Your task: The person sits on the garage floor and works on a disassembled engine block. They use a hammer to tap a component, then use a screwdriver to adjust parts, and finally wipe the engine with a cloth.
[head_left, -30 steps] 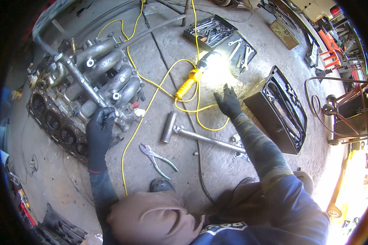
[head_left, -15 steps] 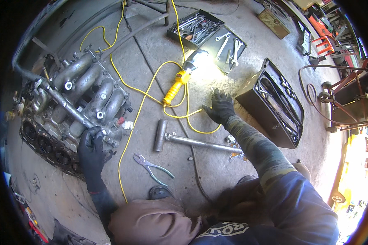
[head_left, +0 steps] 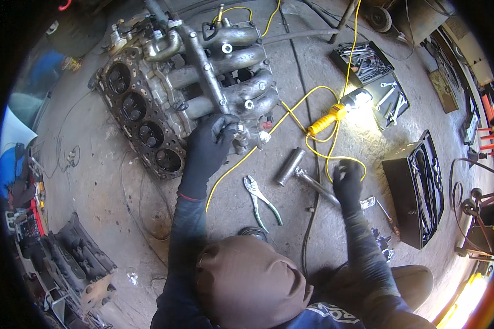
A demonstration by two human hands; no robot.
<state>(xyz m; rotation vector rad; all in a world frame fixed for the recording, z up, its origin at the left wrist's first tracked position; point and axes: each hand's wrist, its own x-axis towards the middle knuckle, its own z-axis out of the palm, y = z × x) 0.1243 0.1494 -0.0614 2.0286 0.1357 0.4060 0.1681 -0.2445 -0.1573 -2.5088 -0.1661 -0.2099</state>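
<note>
My gloved left hand (head_left: pixel 208 145) is at the lower end of a metal rail (head_left: pixel 208 71) on the engine head with intake manifold (head_left: pixel 239 57); its fingers are closed on something small that I cannot make out. My gloved right hand (head_left: pixel 347 183), slightly blurred, has curled fingers above the handle of a large T-shaped steel hammer (head_left: pixel 291 167); what is in them is unclear. Pliers (head_left: pixel 255 194) lie between my arms, and a screwdriver (head_left: pixel 388 216) lies right of my right hand. A lit yellow work lamp (head_left: pixel 326 120) rests among yellow cords beyond that hand.
An open tray of wrenches (head_left: pixel 362 60) stands at back right, a black toolbox (head_left: pixel 409 192) at right, and a wheeled rack (head_left: pixel 475 208) beyond it. Dark metal parts (head_left: pixel 79 263) lie at lower left. A steel tube frame (head_left: pixel 340 27) and cables cross the floor at the back.
My view has swung left, shifting the scene rightward. My right hand has drawn back from near the toolbox and lamp toward the hammer, its fingers now curled. My left hand stays at the rail.
</note>
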